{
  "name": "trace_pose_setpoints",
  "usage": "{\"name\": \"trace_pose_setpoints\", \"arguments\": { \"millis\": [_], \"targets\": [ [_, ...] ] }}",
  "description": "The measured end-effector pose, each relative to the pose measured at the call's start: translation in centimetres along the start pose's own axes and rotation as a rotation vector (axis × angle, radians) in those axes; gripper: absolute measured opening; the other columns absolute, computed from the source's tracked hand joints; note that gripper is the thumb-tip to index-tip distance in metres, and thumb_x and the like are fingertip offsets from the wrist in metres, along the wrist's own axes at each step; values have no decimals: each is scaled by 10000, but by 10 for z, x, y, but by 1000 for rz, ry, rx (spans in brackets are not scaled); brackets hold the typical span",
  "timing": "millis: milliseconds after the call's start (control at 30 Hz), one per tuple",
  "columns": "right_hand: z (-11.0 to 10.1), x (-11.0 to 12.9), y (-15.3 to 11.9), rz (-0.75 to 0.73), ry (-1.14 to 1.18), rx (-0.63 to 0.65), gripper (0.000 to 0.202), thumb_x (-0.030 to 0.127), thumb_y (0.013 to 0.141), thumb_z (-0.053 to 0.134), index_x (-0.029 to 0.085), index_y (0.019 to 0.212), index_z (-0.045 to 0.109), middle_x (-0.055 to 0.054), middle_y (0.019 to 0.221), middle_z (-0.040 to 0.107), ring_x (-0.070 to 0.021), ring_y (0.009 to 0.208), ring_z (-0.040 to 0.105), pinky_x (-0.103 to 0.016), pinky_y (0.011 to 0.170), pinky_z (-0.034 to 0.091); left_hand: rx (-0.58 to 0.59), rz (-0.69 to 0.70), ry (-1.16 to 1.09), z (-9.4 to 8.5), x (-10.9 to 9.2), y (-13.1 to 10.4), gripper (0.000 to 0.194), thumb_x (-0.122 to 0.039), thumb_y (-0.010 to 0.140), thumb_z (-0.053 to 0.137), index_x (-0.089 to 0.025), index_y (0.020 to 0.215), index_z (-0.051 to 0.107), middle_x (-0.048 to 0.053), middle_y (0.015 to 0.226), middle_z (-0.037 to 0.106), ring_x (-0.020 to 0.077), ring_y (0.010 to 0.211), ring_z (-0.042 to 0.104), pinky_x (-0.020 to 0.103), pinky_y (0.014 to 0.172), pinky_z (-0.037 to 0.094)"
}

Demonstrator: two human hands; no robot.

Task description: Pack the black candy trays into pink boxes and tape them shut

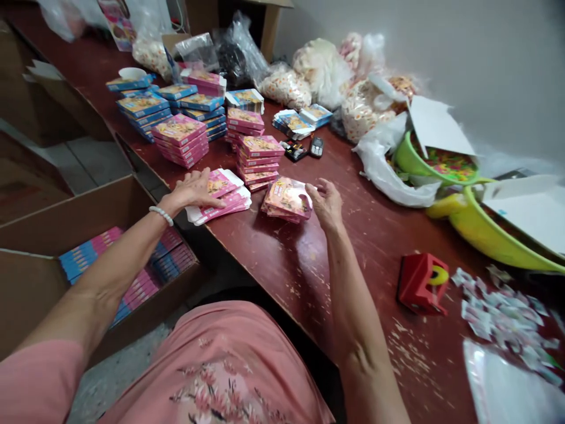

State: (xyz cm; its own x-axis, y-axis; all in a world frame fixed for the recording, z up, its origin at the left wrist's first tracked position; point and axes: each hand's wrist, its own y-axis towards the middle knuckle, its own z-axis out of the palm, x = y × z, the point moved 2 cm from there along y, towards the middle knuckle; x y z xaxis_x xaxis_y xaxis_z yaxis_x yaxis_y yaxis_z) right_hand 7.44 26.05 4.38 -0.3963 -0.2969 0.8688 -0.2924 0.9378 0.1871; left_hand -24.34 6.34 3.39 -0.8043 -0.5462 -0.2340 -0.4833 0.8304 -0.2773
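Note:
My left hand [194, 189] lies with fingers spread over a fanned pile of flat pink cartons [232, 203] with white flaps, near the table's front edge. A pale bead bracelet [161, 215] is on that wrist. To the right, my right hand [325, 203] is at the right edge of a low, uneven stack of pink boxes [286, 199]; its fingers are loosely bent and apart, and I see nothing held between them. Just behind, a taller stack of pink boxes [261, 154] stands between the two hands.
More pink boxes [180, 131] and blue boxes [143, 106] are stacked at the back left. A cardboard box [145, 194] of packed boxes stands below the table edge. At right are a red tape dispenser [421, 284], white scraps [503, 309] and a yellow-green basin [489, 232].

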Motion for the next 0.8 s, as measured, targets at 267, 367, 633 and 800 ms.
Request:
{"name": "trace_pose_setpoints", "arguments": {
  "millis": [267, 367, 633, 800],
  "targets": [
    [-16, 6, -24, -255, -221, -218, 552, 538, 877, 664, 167, 1285, 648, -181, 1319, 602, -337, 1283, 551, -590, 1113, 422, -112, 21, -15, -4, -2, -4, 1374, -758, 588, 807, -238, 1672, 142, 263, 1528, 349, 503, 1331, 429, 566, 1066, 390],
    [-11, 32, -58, -305, -158, -288, 497, 491, 896, 679, 217, 1307, 622, -162, 1388, 551, -340, 1344, 506, -600, 1115, 428, -256, 40, -12, -16, -4, -20, 1315, -754, 637, 780, -217, 1669, 167, 269, 1492, 386, 498, 1312, 432, 569, 1052, 387],
    [41, 98, -154, 75, 715, 250, 879, 479, 755, 864, 303, 1467, 380, -75, 1234, 670, -214, 958, 715, -382, 807, 636, -655, 373, -16, 0, -60, -124, 1073, -621, 754, 742, -228, 1638, 279, 195, 1433, 494, 423, 1298, 460, 544, 1100, 338],
    [5, 93, -180, 65, 757, 224, 886, 380, 768, 876, 328, 1486, 361, -67, 1275, 676, -188, 948, 718, -376, 858, 639, -752, 412, -47, 32, -91, -153, 996, -637, 798, 721, -233, 1617, 323, 231, 1443, 476, 463, 1314, 443, 631, 1119, 290]
  ]
}}
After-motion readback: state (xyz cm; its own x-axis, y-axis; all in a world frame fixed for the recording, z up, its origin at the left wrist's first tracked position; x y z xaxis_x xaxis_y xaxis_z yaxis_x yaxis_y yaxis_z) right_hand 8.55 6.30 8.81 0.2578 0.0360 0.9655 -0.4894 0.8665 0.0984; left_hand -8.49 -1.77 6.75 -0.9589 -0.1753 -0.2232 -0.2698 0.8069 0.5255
